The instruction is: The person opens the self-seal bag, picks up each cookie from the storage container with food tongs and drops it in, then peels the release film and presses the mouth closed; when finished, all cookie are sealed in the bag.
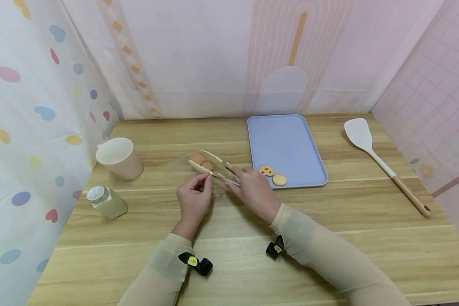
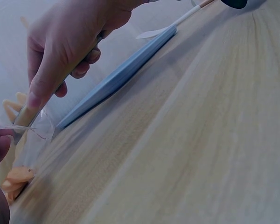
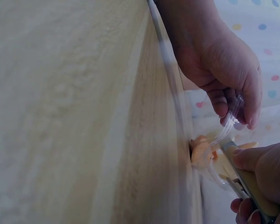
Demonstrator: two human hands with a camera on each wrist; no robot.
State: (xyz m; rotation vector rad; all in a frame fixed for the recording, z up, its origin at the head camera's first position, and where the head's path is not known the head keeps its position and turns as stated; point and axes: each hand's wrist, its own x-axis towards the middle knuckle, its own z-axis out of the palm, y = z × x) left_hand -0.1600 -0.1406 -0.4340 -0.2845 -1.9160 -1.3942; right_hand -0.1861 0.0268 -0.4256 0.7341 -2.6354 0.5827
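Tongs: mid-table, just left of tray; long axis runs near-right to far-left, cream tips pointing far left, handle end back twd near right; tongs have arms parted, tips apart
Cookies in bag: a few brown ones btwn & beside the tong tips; can't tell if tips touch them
Bag: clear plastic bag around the cookies, film hard to make out from above
Left hand: left hand pinches bag's plastic btwn thumb & fingers, close by the tongs
Right hand: right hand wraps the tongs, thumb along one arm, fingers curled under the other; sits just left of tray's near end
Tray: blue tray, right of tongs, long side running near to far
Tray cookies: holed cookie & plain round cookie, side by side in near-left corner
Spatula: white spatula w/ wood-look handle, far right; blade far, handle end near right
Mug + jar: pale mug on left, white-lidded jar nearer than it
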